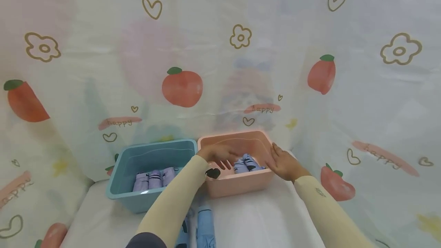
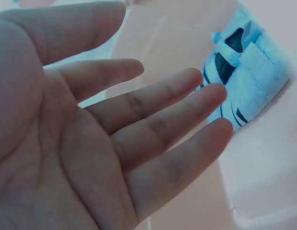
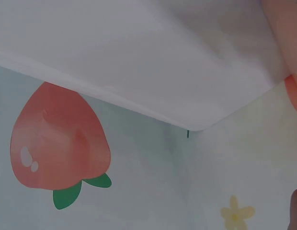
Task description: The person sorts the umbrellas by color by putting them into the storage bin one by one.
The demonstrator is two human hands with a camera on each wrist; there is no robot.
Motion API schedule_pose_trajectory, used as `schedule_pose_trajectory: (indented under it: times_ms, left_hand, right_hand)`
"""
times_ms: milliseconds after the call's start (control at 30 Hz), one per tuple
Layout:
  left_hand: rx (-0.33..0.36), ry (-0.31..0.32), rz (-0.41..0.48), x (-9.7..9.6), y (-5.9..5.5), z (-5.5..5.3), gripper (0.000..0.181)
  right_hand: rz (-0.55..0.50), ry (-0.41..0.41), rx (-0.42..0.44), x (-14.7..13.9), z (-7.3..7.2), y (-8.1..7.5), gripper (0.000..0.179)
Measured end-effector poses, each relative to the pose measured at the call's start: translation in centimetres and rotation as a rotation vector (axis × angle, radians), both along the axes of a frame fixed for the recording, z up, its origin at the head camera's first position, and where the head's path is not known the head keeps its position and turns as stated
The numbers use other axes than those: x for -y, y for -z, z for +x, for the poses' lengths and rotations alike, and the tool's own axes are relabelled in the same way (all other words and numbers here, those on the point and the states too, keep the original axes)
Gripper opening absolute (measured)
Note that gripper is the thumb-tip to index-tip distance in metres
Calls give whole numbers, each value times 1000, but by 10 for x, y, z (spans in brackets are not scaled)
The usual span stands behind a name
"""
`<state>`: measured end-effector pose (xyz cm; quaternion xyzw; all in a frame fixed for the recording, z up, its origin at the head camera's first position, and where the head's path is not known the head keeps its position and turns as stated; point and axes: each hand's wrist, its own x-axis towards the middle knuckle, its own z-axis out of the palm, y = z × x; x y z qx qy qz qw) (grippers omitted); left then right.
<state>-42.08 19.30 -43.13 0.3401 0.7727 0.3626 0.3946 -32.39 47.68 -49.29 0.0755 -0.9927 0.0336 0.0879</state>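
Observation:
My left hand (image 1: pixel 219 154) reaches over the pink bin (image 1: pixel 237 186), its fingers extended and nothing held. In the left wrist view the palm faces the camera, and a light-blue rolled fabric bundle (image 2: pixel 254 72) with black marks and a strap, looking like a folded umbrella, lies beyond the fingertips. From the head, two such blue bundles (image 1: pixel 249 163) rest side by side in that bin, right of the left hand. At the bin's right wall, my right hand (image 1: pixel 285 163) lies against the rim with straight fingers; the right wrist view catches only a fingertip (image 3: pixel 296 211).
A blue bin (image 1: pixel 134 202) adjoins the pink one on the left, with several lilac rolled bundles (image 1: pixel 155 180) inside. Two blue bundles (image 1: pixel 205 227) lie on the white tabletop (image 1: pixel 255 221) in front. Behind the bins hangs a printed curtain (image 1: pixel 220 56).

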Motion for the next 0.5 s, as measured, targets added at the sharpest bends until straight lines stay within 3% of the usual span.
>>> schedule_pose_trajectory:
  times_ms: [200,400,500]
  left_hand:
    - [-91,-9,84,38,9,16,44]
    - [-185,-35,179,77,4,37,46]
    - [-228,-59,187,96,1,46,44]
  right_hand:
    - [65,-34,-25,2,0,4,79]
    - [76,-74,-46,-3,-6,4,75]
    - [79,-54,-15,-4,-8,2,78]
